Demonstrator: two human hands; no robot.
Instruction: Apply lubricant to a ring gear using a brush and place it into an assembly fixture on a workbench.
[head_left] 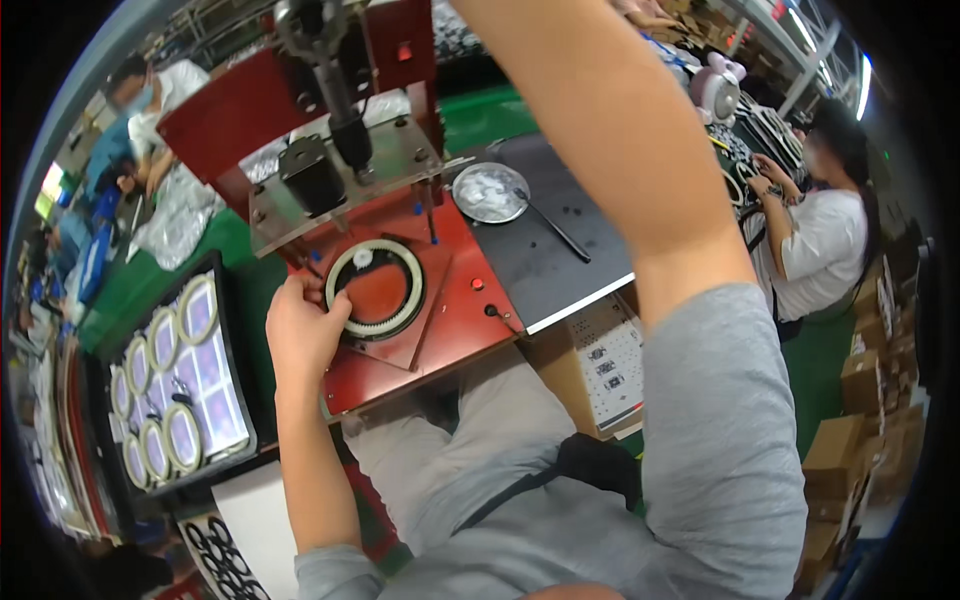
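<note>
A cream toothed ring [410, 275] lies in a round black seat on the red press base [450, 345], with a small white gear [363, 258] inside it at the far edge. My left hand [303, 325] is closed at the ring's left side, its thumb on the rim and its fingers partly hidden beyond. Above the seat stands the press head with a clear plate [400, 150], a black block and a metal rod. My right arm [630, 150] stretches up past the upper edge of the picture, so the right hand is out of sight.
Right of the press, a bowl of white grease [490, 192] sits with a dark-handled tool [560, 232] on a grey board. At left, a black tray [250, 400] holds several cream rings. Cardboard boxes [835, 450] are stacked at far right. Other people work on both sides.
</note>
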